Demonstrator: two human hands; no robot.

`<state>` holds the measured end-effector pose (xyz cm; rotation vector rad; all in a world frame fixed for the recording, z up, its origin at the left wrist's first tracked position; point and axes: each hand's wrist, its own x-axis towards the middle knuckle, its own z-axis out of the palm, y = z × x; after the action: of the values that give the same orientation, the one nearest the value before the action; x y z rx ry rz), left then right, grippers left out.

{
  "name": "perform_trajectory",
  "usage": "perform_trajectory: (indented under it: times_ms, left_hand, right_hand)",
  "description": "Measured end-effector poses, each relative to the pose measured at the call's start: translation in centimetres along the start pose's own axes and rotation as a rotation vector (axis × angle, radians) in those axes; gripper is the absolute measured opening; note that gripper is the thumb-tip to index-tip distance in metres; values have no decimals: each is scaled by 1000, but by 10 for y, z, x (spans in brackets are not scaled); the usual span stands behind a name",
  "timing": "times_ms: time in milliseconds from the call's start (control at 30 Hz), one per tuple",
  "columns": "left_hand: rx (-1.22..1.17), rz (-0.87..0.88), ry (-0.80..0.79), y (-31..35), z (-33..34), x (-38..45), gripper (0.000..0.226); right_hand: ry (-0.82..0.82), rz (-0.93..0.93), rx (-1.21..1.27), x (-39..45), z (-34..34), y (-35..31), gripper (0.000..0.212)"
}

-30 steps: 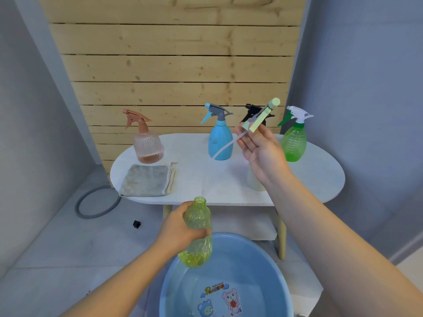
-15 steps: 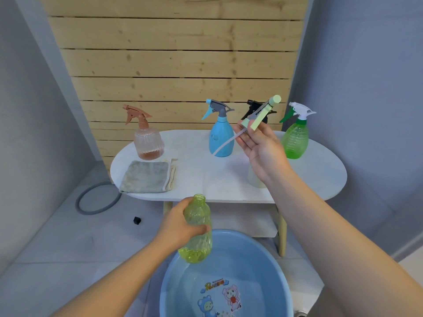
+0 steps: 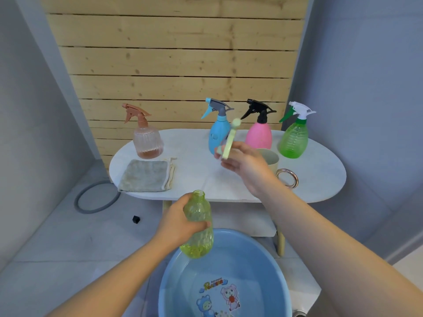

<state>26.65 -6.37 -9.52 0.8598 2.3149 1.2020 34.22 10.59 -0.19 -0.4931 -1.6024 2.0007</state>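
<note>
My left hand (image 3: pixel 177 221) grips a yellow-green clear bottle (image 3: pixel 198 227) with its neck open, upright above the near rim of a blue basin (image 3: pixel 225 273). My right hand (image 3: pixel 246 167) holds the pale green spray head (image 3: pixel 230 140) that belongs to it, raised over the white oval table (image 3: pixel 320 177). The spray head is blurred; its thin tube shows faintly below my fingers.
On the table stand a peach ribbed spray bottle (image 3: pixel 147 138), a blue one (image 3: pixel 218 131), a pink one (image 3: pixel 258 131) and a green one (image 3: pixel 294 136). A grey cloth (image 3: pixel 145 176) lies at the left, a beige cup (image 3: pixel 270 160) with a ring handle behind my right wrist. A grey hose ring (image 3: pixel 96 197) lies on the floor.
My right hand has dropped lower and moved left with the spray head, uncovering the pink bottle and the cup. The left hand keeps the bottle in the same place.
</note>
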Motion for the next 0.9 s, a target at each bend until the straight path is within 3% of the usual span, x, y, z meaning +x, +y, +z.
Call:
perform_trajectory:
  times_ms: [133, 300, 533, 767, 900]
  left_hand:
    - [-1, 55, 40, 11, -3, -2, 77]
    - [13, 93, 75, 24, -8, -5, 63]
    - [34, 121, 128, 35, -13, -5, 49]
    - [39, 118, 184, 52, -10, 8, 55]
    - [-9, 156, 231, 67, -13, 26, 58]
  right_hand:
    - [-153, 82, -332, -9, 9, 17, 26]
    - [-246, 60, -428, -20, 20, 24, 31]
    - [-193, -88, -530, -28, 26, 17, 31]
    - [38, -197, -598, -16, 34, 25, 32]
    - [74, -266, -520, -2, 38, 19, 25]
